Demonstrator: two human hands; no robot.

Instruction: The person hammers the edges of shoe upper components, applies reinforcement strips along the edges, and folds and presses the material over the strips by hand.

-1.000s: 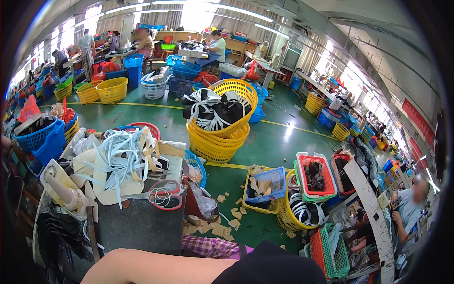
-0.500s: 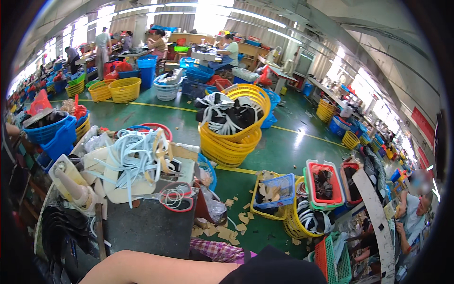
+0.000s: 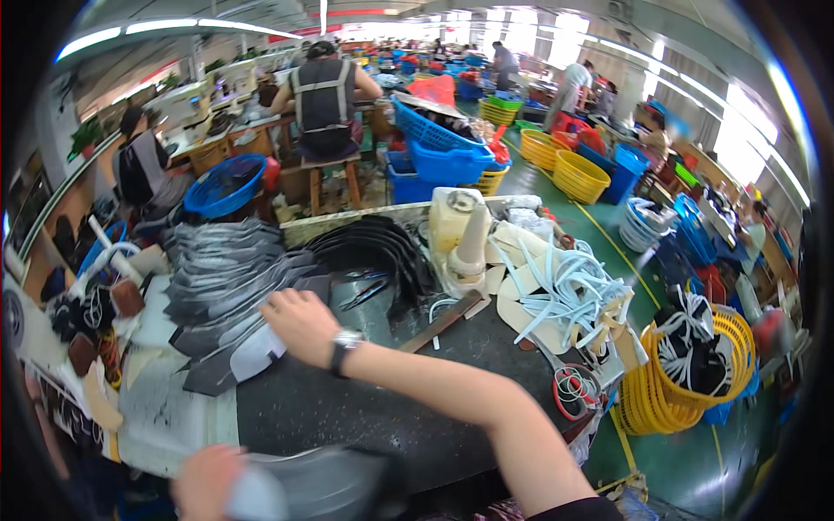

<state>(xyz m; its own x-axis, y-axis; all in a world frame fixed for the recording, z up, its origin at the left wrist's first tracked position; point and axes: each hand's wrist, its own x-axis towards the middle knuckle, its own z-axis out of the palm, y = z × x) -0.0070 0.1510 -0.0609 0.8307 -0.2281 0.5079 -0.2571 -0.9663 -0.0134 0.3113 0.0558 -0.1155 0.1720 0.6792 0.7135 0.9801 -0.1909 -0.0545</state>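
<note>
My right hand (image 3: 300, 326), with a watch at its wrist, rests on the near right edge of a fanned stack of grey curved cut pieces (image 3: 221, 273). Its fingers bend over a grey piece with a lighter patch (image 3: 254, 354). At the near table edge, my left hand (image 3: 208, 478) is smeared by motion. It is closed on a dark grey curved sheet (image 3: 326, 482), also blurred, with a pale part beside the fingers. Curved black pieces (image 3: 391, 247) stand fanned beyond my right hand, with small dark-handled tools (image 3: 365, 291) lying beside them.
The dark tabletop (image 3: 347, 408) carries a flat bar (image 3: 443, 321), a thread cone (image 3: 472, 247), pale blue strips (image 3: 573, 291) and red-handled scissors (image 3: 573, 391). Yellow baskets (image 3: 647, 391) stand on the floor at right. A seated person (image 3: 323, 104) works beyond blue baskets (image 3: 443, 156).
The view has swung left, bringing the grey stack and both hands into sight. Earlier, only a bare arm crossed the lower edge. The strips and scissors now appear farther right.
</note>
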